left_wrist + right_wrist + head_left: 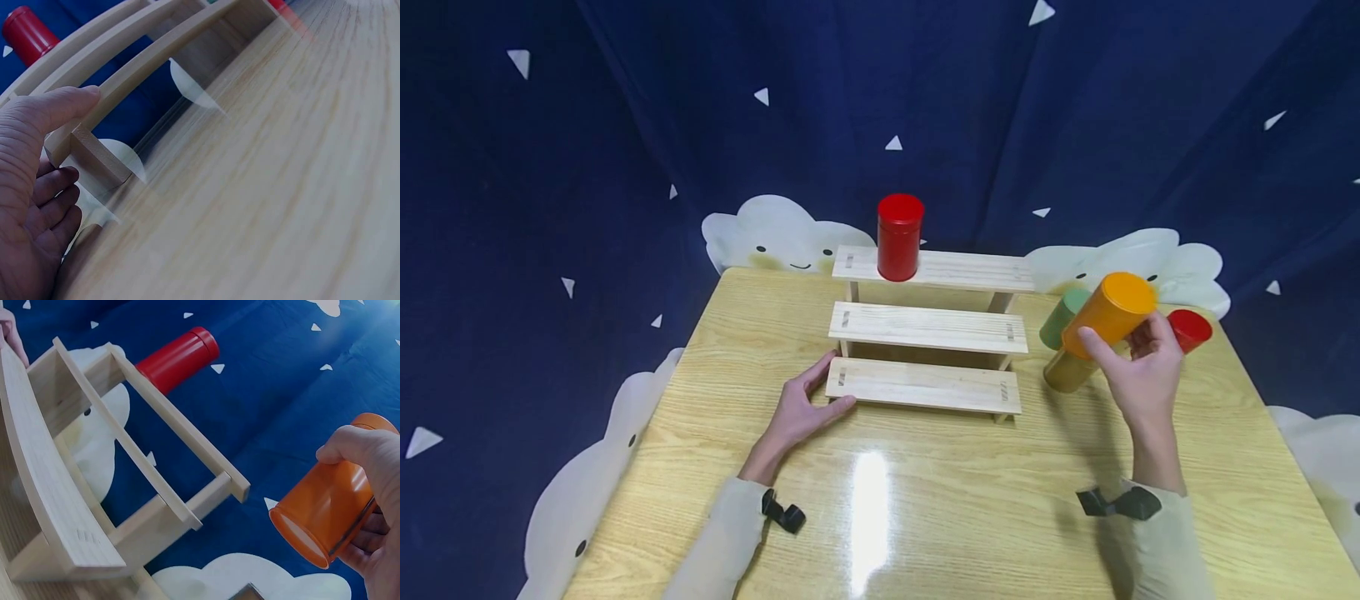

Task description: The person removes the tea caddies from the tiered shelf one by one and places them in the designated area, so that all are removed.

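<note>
A three-step wooden shelf (925, 385) stands at the middle of the table. At its lower left end my left hand (796, 412) grips the bottom board, the thumb along the front edge and the fingers around the side. In the left wrist view the thumb (69, 105) lies against the board. My right hand (1146, 371) holds an orange canister (1108, 312), tilted and raised off the table, right of the shelf. The right wrist view shows the orange canister (334, 500) apart from the shelf. On the top board stands a red canister (899, 242), upright, toward the left.
Behind the orange canister, a green canister (1060, 321) and a gold canister (1067, 372) are partly hidden. Another red canister (1191, 331) is beyond my right hand. A dark blue curtain (820, 125) and white cloud cutouts (786, 229) border the wooden table (955, 500).
</note>
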Demonstrator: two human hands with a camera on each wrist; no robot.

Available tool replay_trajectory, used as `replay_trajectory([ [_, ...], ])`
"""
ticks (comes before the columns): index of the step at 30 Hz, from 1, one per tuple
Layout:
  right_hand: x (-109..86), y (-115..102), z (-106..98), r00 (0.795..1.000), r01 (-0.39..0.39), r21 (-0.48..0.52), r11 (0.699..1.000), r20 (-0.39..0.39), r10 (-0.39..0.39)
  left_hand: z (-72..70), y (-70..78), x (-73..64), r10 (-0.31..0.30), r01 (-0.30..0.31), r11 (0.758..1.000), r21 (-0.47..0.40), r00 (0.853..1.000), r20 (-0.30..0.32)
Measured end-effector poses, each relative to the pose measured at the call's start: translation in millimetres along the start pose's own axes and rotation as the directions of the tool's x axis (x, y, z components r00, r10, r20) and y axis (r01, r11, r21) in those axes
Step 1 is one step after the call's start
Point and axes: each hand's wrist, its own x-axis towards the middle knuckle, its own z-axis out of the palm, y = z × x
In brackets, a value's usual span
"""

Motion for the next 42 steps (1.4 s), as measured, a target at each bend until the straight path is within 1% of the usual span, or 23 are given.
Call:
replay_trajectory([
  [4, -2.2, 2, -8, 0.999, -0.04, -0.021, 0.999, -0.018, 0.04, 0.0, -0.7, -0.6, -0.001, 0.001, 1.0, 0.004, 1.0, -0.002],
  [12, -0.4, 9, -22, 0.997, -0.047, 0.014, 0.999, -0.063, 0.048, 0.2, -1.1, 0.0, -0.013, 0.013, 1.0, 0.015, 1.0, -0.005],
  [16, 1.1, 15, -27, 0.993, -0.061, 0.085, 0.995, -0.091, 0.068, -0.4, -1.2, 0.4, -0.015, 0.015, 1.0, 0.023, 1.0, -0.005],
  [21, 2.6, 23, -34, 0.99, -0.059, 0.145, 0.988, -0.12, 0.077, -0.9, -0.1, 0.6, -0.009, 0.009, 1.0, 0.029, 1.0, -0.005],
  [24, 2.9, 27, -39, 0.988, -0.063, 0.152, 0.986, -0.128, 0.082, -0.7, 0.1, 0.6, -0.01, 0.01, 1.0, 0.026, 1.0, -0.004],
  [30, 4.1, 31, -47, 0.98, -0.106, 0.142, 0.984, -0.153, 0.128, 0.3, 0.1, 0.0, -0.008, 0.009, 0.999, 0.03, 1.0, -0.005],
  [33, 4.8, 36, -49, 0.978, -0.112, 0.157, 0.981, -0.158, 0.137, 0.6, -0.3, 0.1, -0.006, 0.006, 1.0, 0.031, 1.0, -0.007],
  [42, 5.8, 55, -55, 0.977, -0.12, 0.152, 0.981, -0.158, 0.144, 0.5, 0.4, 0.3, -0.006, 0.006, 0.999, 0.037, 1.0, -0.011],
])
